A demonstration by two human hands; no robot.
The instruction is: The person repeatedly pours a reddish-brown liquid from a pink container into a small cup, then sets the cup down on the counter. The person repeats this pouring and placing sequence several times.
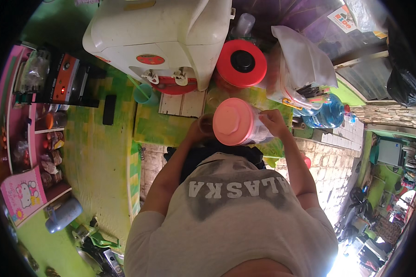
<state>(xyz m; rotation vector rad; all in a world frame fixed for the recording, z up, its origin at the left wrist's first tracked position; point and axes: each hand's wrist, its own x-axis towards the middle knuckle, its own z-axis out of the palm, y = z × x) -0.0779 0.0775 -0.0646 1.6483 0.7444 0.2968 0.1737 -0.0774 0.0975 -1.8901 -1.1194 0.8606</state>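
Note:
My right hand (273, 122) grips the side handle of a clear plastic pitcher (261, 130) with a pink lid (232, 121). The pitcher is tilted to the left, its lid beside a small see-through cup (205, 124). Around that cup is my left hand (195, 132), its fingers partly hidden. Another clear cup or jar (217, 97) stands just beyond the lid. A container with a red lid and black knob (242, 63) stands farther back. I cannot tell whether liquid is leaving the pitcher.
A white water dispenser (159, 45) stands at the back, near a teal cup with a straw (146, 95). On the left counter lie a black phone-like object (109, 109) and an orange-fronted appliance (67, 78). Straws (313, 95) and blue water bottles (324, 112) are to the right.

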